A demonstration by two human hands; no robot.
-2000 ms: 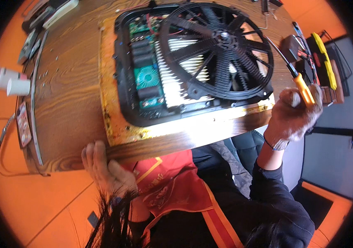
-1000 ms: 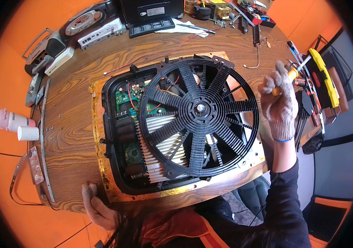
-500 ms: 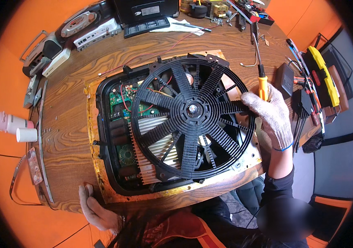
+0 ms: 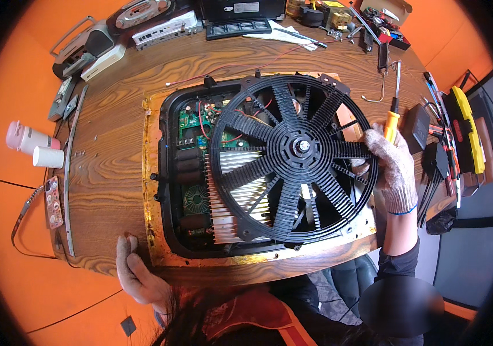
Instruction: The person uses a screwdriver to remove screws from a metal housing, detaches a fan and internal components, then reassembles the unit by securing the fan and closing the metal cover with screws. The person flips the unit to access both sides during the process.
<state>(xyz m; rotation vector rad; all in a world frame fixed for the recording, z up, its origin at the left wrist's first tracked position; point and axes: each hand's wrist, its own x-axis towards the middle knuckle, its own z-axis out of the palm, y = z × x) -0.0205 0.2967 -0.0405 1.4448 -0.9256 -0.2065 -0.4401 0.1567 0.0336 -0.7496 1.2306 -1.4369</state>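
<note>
My right hand (image 4: 397, 176), in a white knit glove, grips a screwdriver (image 4: 392, 126) by its yellow handle, the shaft pointing away from me. Its fingertips also reach the right rim of a round black fan grille (image 4: 252, 128), and whether they grasp it is partly hidden. Under the grille lies an open black housing (image 4: 168, 222) with a green circuit board (image 4: 190, 118) and silver heat-sink fins (image 4: 232, 199). My gloved left hand (image 4: 140, 274) rests at the table's near edge, left of the housing, open and holding nothing, fingers extended.
The housing sits on a rust-stained metal plate (image 4: 153, 230) on the wooden table (image 4: 108, 173). A pink-lidded container (image 4: 24, 135) and white cup (image 4: 47, 156) stand left. Old electronics, including a white box (image 4: 166, 37), line the back. A yellow-edged case (image 4: 468, 127) and tools lie right.
The view has shifted, so the table and things on it appear farther right. My right hand still holds the screwdriver by the grille's rim, its shaft now tilted the other way. The left hand stays near the edge.
</note>
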